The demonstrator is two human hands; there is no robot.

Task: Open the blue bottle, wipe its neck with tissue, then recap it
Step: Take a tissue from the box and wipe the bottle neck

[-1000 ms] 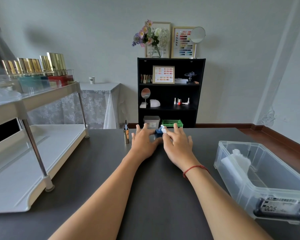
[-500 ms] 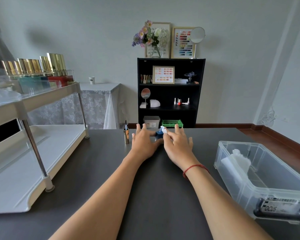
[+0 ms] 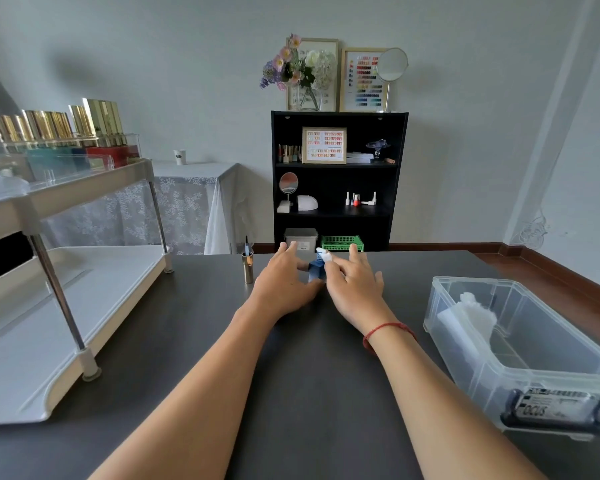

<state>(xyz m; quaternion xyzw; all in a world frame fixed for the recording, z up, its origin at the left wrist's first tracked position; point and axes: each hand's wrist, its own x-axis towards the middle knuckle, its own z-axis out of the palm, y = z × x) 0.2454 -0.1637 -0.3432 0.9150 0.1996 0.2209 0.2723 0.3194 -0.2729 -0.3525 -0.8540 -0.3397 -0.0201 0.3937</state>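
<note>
The blue bottle (image 3: 315, 272) stands uncapped near the far edge of the bench (image 3: 309, 393), between both hands. The left hand (image 3: 284, 284) holds its body between thumb and forefinger. The right hand (image 3: 355, 287) pinches a white tissue (image 3: 323, 253) against its neck. Open bench runs from the hands back to the near edge. A white two-tier rack (image 3: 66, 306) takes the left side, and a clear plastic bin (image 3: 568, 362) holding tissues (image 3: 471, 313) takes the right. The bin's label (image 3: 548, 407) reads "OCUS"; the smaller print is illegible. The gold cap (image 3: 247, 270) stands upright, brush up, near the left hand.
</note>
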